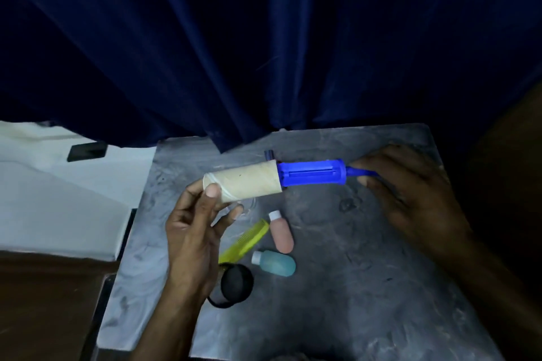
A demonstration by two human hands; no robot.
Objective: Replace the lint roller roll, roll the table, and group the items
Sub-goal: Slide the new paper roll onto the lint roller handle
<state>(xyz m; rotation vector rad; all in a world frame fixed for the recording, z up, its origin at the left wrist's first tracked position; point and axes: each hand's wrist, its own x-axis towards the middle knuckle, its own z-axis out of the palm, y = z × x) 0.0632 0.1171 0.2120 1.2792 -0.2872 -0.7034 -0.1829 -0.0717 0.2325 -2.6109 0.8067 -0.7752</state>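
Observation:
Above the grey marbled table (337,287) I hold a blue lint roller (312,172) level. My right hand (410,193) grips its thin handle at the right end. A cream cardboard roll (249,182) sits partly on the roller's blue drum, covering only its left tip. My left hand (196,228) pinches the roll's left end between thumb and fingers. On the table below lie a yellow comb (245,242), a pink bottle (281,233), a teal bottle (274,263) and a black round item with a loop (234,284).
A dark blue curtain (264,38) hangs behind the table's far edge. A small dark blue object (269,154) lies just behind the roll. To the left is a white surface with a black phone (87,151), and brown furniture (44,302) at lower left.

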